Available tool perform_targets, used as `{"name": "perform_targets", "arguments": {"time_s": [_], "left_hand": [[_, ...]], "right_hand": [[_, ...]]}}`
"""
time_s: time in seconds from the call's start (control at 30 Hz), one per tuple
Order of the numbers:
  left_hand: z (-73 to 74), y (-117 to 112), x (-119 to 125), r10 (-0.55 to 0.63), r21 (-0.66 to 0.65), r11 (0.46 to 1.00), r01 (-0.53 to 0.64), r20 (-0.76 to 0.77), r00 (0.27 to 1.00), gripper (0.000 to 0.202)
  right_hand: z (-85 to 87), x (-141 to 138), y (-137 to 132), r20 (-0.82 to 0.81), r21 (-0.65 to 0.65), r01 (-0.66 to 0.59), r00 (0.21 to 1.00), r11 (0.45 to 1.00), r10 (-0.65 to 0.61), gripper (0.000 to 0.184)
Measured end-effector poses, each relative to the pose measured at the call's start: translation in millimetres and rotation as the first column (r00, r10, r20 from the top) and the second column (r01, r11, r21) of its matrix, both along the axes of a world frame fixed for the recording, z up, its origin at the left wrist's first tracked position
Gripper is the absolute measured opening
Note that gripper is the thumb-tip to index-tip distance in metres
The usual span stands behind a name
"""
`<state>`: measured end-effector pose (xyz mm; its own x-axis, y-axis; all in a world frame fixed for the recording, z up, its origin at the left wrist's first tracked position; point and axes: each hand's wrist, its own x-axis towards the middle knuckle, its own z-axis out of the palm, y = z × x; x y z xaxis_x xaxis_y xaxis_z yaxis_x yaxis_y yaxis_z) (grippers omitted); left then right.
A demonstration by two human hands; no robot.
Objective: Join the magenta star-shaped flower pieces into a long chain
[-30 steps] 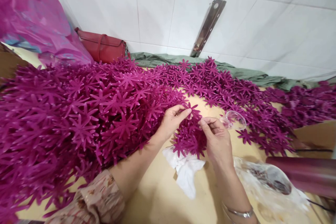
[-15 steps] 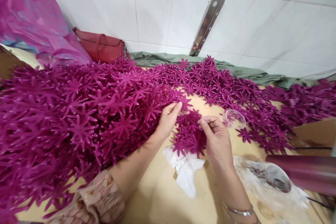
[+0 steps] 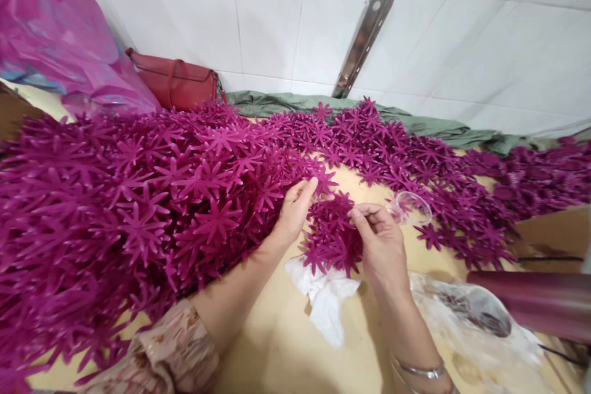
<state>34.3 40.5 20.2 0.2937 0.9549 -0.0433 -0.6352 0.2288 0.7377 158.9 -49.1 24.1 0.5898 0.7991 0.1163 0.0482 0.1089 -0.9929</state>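
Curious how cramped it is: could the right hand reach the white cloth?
Probably yes: the white cloth lies near the right hand, its lower end uncovered, though purple flower pieces overlap its top.

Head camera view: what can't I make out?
Head view:
Left hand: hides its own grip, so whether it holds the magenta star-shaped piece beside it is unclear.
Right hand: anything pinched there is too small to tell.
Red flap-front handbag: a large heap of such pieces hides its base.
Large pink plastic bag: cut off by the left and top edges.
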Motion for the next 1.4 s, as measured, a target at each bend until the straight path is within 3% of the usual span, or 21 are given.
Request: {"name": "perform_targets", "arguments": {"time_s": [0.47,0.63,0.73,0.83,0.97,1.07,1.2,1.4], "left_hand": [[-3.6,1.2,-2.0,0.022,0.099,0.995,-0.013,-0.088,0.996,0.043],[-0.6,0.2,-5.0,0.080,0.250,0.968,-0.021,-0.228,0.970,0.027],[1.1,-3.4,-8.3,0.126,0.470,0.880,0.065,-0.365,0.922,0.017],[0.9,-7.2,-10.1,0.135,0.651,0.707,0.275,-0.506,0.852,0.010],[-0.4,-9.6,-9.5,0.136,0.672,0.471,0.571,-0.695,0.706,0.017],[0.1,-10.2,-9.1,0.182,0.628,0.359,0.691,-0.773,0.608,0.029],[0.4,-10.5,-9.6,0.223,0.604,0.301,0.738,-0.797,0.562,0.026],[-5.8,-8.8,-8.5,0.261,0.587,0.297,0.753,-0.809,0.527,0.013]], "right_hand": [[-2.2,0.4,-0.6,0.025,-0.005,-0.008,1.000,1.000,0.008,0.023],[-1.0,0.3,-0.7,0.042,0.003,0.012,0.999,1.000,-0.012,0.023],[0.7,0.7,-0.7,0.080,0.040,0.081,0.993,0.996,-0.084,0.024],[2.8,0.9,-0.5,0.088,0.077,0.140,0.985,0.987,-0.147,0.025],[3.6,1.3,-0.9,0.143,0.083,0.165,0.974,0.983,-0.175,0.021],[3.2,1.1,-1.8,0.174,0.036,0.136,0.975,0.990,-0.140,0.021],[1.6,1.9,-2.7,0.252,0.011,0.124,0.960,0.992,-0.123,0.020],[-10.7,11.7,-0.8,0.466,-0.028,0.104,0.881,0.994,-0.079,0.024]]}}
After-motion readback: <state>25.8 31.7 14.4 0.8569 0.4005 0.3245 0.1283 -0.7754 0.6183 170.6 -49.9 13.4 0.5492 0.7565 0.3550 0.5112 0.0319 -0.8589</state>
